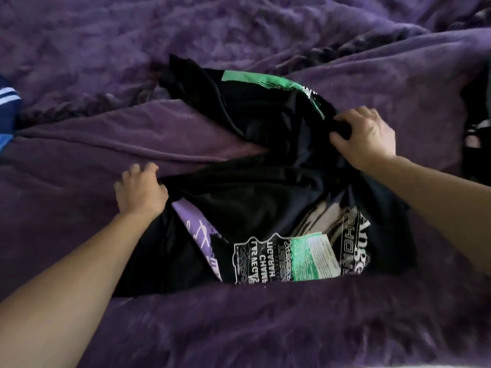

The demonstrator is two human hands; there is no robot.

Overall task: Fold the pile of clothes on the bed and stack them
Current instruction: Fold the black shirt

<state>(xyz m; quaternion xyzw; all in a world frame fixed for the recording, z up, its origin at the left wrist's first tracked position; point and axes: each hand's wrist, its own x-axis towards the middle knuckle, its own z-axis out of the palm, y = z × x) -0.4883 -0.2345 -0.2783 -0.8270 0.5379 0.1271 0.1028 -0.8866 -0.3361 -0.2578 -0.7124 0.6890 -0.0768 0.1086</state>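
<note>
A black T-shirt with green, purple and white printed graphics lies crumpled on the purple blanket in the middle of the bed. My left hand grips the shirt's left edge, fingers curled into the black cloth. At the shirt's right side, my right hand pinches a fold of it between thumb and fingers. The upper part of the shirt is twisted and bunched, with a green patch showing near the top. Printed text near the bottom reads mirrored or sideways.
A blue garment with white stripes lies at the far left edge. More dark clothing is heaped at the right edge. The fuzzy purple blanket is rumpled, with ridges across the bed.
</note>
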